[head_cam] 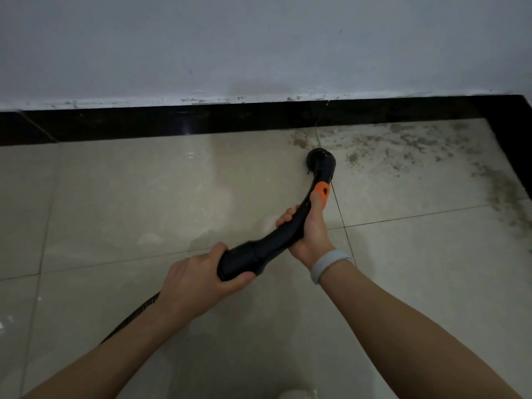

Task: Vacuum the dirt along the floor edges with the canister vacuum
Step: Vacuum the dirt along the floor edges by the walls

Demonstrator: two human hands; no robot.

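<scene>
I saw the pale tiled floor [115,197] meeting a black skirting [172,122]; dirt [403,148] lay far right; the vacuum handle [276,237] pointed at it; my left hand [195,280] and right hand [311,226] gripped it; no writing was legible.

Pale tiled floor [144,197] — dirt [403,151] scattered by the black skirting [172,122], nozzle [320,159] down.

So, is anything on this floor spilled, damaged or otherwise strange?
Yes: brownish dirt lies scattered on the tiles right of the vacuum nozzle, thickest toward the black baseboard and the corner. The wall paint above the baseboard looks chipped.
</scene>
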